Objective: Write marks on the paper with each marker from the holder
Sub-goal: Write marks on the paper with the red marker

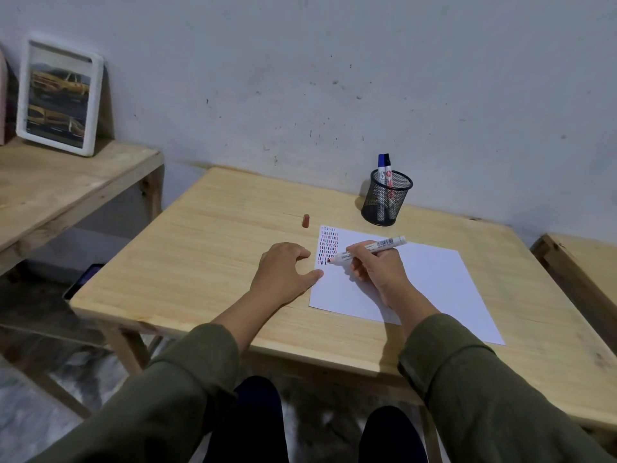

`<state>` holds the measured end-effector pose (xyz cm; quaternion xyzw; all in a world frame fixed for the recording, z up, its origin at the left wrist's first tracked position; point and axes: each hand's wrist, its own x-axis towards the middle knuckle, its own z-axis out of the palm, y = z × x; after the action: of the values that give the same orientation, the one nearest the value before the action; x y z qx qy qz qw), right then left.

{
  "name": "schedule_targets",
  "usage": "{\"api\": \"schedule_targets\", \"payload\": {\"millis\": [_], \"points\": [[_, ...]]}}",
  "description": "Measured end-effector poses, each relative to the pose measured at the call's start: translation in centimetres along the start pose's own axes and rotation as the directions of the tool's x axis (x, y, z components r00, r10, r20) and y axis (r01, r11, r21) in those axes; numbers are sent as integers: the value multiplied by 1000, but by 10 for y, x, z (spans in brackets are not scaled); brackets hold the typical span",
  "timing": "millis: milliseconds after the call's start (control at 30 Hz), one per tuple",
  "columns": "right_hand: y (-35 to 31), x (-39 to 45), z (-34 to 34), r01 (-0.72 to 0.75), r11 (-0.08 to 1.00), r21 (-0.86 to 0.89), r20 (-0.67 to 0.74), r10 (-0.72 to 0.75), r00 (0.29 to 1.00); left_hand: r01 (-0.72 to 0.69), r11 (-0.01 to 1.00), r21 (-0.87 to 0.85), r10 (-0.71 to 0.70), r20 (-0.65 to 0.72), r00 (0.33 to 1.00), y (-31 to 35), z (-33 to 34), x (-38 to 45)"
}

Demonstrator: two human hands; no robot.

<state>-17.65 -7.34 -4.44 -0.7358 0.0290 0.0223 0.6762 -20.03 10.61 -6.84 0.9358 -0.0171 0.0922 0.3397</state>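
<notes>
- Fingers of the right hand [375, 269] pinch the red marker [370, 248], tip on the paper [417, 282] at frame centre.
- Left hand [283, 272] rests flat, fingers spread, touching the paper's left edge.
- Mesh holder [387, 200], upper right of centre, keeps two markers [384, 163]; red cap [305, 220] lies left of it.

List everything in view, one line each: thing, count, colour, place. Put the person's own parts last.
table: one, light wood, centre
paper: one, white, right half of the table, rows of red, blue and black marks in its far left corner
red marker: one, white barrel, uncapped, tip on the paper
red cap: one, on the table left of the paper
holder: one, black mesh, far side of the table
markers in holder: two, blue and black caps
picture frame: one, white, on the side shelf, left
left hand: flat on the table, fingertip at the paper's edge
right hand: fingers grip the red marker
</notes>
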Motion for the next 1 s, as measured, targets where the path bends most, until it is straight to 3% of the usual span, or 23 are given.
{"api": "schedule_targets", "payload": {"millis": [600,733,800,1000], "points": [[-3,-3,0,-26,997,-73,-8,26,1000,-4,1000,1,4,1,1000,-1,1,1],[-4,-2,-1,-35,997,71,-17,36,999,12,1000,-14,-12,2,1000,-1,2,2],[-6,0,-2,-57,986,156,-22,62,998,49,994,-101,-52,-28,998,0,0,6],[-11,18,-4,-41,979,198,-45,51,998,118,964,-239,-152,-127,980,10,-11,42]]}}
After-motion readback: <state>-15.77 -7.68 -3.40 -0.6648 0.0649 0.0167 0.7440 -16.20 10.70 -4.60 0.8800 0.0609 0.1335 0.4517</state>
